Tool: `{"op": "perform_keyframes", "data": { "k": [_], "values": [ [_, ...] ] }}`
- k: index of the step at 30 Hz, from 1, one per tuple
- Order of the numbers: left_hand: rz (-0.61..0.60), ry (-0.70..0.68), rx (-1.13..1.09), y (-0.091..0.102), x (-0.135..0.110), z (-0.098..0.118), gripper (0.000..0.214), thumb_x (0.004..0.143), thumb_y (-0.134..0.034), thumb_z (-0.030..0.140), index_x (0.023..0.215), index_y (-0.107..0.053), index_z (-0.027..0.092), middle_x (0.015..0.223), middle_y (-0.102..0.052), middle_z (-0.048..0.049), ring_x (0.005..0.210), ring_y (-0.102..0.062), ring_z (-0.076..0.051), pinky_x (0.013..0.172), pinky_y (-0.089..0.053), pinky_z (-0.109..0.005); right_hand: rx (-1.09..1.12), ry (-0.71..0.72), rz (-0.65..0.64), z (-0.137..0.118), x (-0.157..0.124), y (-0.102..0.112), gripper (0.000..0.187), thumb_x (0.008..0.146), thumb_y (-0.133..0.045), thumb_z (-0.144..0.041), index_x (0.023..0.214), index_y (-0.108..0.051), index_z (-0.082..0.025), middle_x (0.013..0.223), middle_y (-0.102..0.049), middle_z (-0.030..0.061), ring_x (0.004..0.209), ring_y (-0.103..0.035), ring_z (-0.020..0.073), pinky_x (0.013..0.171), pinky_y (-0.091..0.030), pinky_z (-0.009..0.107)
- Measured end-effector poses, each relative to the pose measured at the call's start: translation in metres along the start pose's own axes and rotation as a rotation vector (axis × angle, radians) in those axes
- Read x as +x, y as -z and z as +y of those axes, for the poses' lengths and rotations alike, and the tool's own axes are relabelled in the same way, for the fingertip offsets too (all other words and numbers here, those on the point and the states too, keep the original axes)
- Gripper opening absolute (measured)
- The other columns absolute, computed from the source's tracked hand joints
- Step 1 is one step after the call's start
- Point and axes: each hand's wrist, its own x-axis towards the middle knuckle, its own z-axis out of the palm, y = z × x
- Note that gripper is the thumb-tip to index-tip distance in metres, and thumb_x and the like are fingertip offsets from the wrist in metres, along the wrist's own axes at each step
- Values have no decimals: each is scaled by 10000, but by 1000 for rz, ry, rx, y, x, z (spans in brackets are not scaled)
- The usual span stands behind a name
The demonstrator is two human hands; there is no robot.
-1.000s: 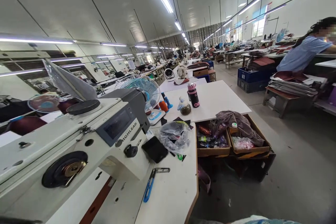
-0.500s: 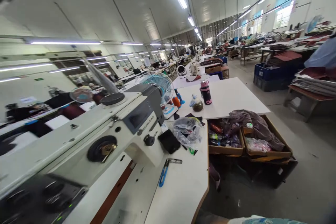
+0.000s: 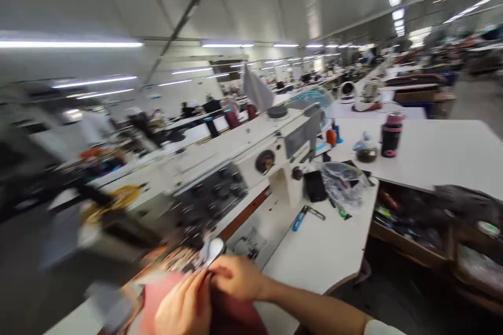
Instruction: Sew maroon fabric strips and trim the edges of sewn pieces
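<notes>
**Close Work, Blurred View**

Largest in view: a long white industrial sewing machine [image 3: 239,154], set along a white bench [image 3: 326,256] and heavily smeared toward its near end. Right of that, across a gap, a second white bench [image 3: 440,154] carrying a black bottle with pink bands [image 3: 390,135] and a squat glass jar with dark contents [image 3: 365,149]. Below its edge, brown open boxes [image 3: 408,233] packed with dark bundles (too smeared to sort). On the first bench, past the machine's head: a crumpled clear plastic bag [image 3: 345,184], a flat black pouch [image 3: 314,186] just beside it, and blue-handled thread snips [image 3: 299,218] lying nearer.

At the bottom edge, a dark red cloth [image 3: 231,316] lying on the bench at the machine's near end, under both hands. Pinching the cloth with curled fingertips, close to a pale rounded machine part: the right hand [image 3: 238,278]. Touching it, fingers held together against the cloth: the left hand [image 3: 183,310]. Cannot tell through the blur whether gripping or only pressing.
</notes>
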Motion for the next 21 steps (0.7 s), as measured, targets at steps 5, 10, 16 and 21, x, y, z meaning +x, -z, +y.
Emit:
{"op": "perform_keyframes", "data": {
  "k": [5, 10, 16, 21],
  "values": [
    [-142, 48, 141, 6, -17, 29, 434, 902, -506, 99, 1327, -506, 188, 1213, -643, -123, 1153, -597, -236, 982, -500, -405, 153, 108, -13, 4, -2, 6, 257, 861, -498, -238, 1067, -646, -202, 987, -683, 27, 953, -617, 181, 905, -457, 305],
    [-239, 192, 126, 9, -23, 39, 488, 938, -415, 110, 1416, -406, 207, 1358, -551, -108, 1308, -473, -233, 1085, -442, -442, 167, 89, -49, 9, 1, 9, 282, 869, -521, -318, 1084, -640, -179, 1076, -681, 67, 1007, -607, 220, 954, -438, 364],
    [-270, 270, 105, 12, -25, 45, 434, 958, -416, 156, 1391, -428, 186, 1364, -546, -109, 1314, -466, -223, 1106, -425, -451, 315, -7, -115, 11, 0, 7, 308, 849, -573, -366, 1069, -650, -164, 1104, -678, 75, 1009, -610, 219, 928, -456, 348],
    [-312, 308, 90, 17, -24, 45, 378, 964, -428, 219, 1335, -492, 177, 1362, -545, -104, 1336, -438, -234, 1116, -412, -457, 440, -103, -124, 12, 2, 1, 351, 813, -630, -415, 1049, -662, -158, 1101, -678, 77, 990, -615, 221, 887, -476, 336]
  ]
}}
